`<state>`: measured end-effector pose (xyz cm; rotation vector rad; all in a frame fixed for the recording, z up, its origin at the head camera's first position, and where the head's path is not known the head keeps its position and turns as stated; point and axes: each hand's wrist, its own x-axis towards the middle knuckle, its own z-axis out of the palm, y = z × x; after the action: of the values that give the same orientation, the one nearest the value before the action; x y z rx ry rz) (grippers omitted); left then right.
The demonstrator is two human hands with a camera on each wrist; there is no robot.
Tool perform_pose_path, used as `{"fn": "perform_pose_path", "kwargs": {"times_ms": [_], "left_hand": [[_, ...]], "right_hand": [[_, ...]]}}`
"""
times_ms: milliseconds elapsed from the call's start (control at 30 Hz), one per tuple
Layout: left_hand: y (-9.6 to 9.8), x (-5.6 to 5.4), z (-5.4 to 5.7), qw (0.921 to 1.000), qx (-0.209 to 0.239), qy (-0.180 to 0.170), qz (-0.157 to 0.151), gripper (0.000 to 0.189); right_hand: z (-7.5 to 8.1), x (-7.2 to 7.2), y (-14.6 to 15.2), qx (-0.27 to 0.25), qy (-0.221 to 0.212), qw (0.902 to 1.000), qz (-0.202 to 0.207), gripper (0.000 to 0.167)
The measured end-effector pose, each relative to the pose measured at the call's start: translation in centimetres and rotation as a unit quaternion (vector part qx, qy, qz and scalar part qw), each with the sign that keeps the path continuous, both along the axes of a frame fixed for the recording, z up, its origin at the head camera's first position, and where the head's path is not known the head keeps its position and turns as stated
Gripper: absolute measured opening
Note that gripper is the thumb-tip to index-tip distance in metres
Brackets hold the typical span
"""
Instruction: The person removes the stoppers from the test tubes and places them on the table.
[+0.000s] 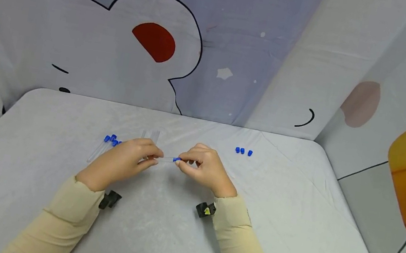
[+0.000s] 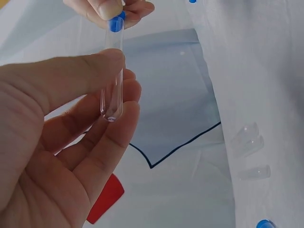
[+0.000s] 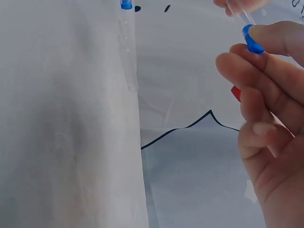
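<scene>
Above the table, my left hand [image 1: 122, 160] pinches a clear test tube [image 2: 112, 109] between thumb and fingers. A blue cap [image 3: 251, 40] sits at the tube's mouth, pinched by the thumb and fingers of my right hand [image 1: 206, 168]. Seen from the left wrist, the tube's rounded bottom points away from the cap, and the tube looks unfilled. Just left of my left hand lie several blue-capped tubes [image 1: 95, 152], partly hidden by it. Behind the hands are clear tubes [image 1: 155, 136] without visible caps.
Loose blue caps [image 1: 242, 151] lie toward the back right of the white-covered table [image 1: 290, 230]. A printed cloth [image 1: 242, 39] hangs behind the table's rear edge, with another cloth wall on the right. Black wrist cameras [image 1: 110, 200] protrude inward from both sleeves.
</scene>
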<state>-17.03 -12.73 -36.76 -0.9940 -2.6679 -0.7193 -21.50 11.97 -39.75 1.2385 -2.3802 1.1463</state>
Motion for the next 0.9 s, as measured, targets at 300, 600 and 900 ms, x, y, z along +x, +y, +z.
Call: {"fn": "perform_pose_path", "kwargs": {"times_ms": [300,600,900], "left_hand": [[-0.4,-0.15,-0.01,0.9998,0.007,-0.01,-0.013,0.015],[-0.53,-0.15,0.07,0.9998,0.014,-0.007,-0.014,0.015],[-0.65,-0.06,0.08,0.9998,0.015,-0.011,-0.001,0.015]], "right_hand": [[0.28,-0.15,0.24,0.013,-0.036,0.9976,0.058,0.006],[0.32,-0.17,0.46,-0.001,-0.07,0.9959,0.058,0.008],[0.37,0.05,0.0,0.053,-0.045,0.9973,0.024,0.008]]}}
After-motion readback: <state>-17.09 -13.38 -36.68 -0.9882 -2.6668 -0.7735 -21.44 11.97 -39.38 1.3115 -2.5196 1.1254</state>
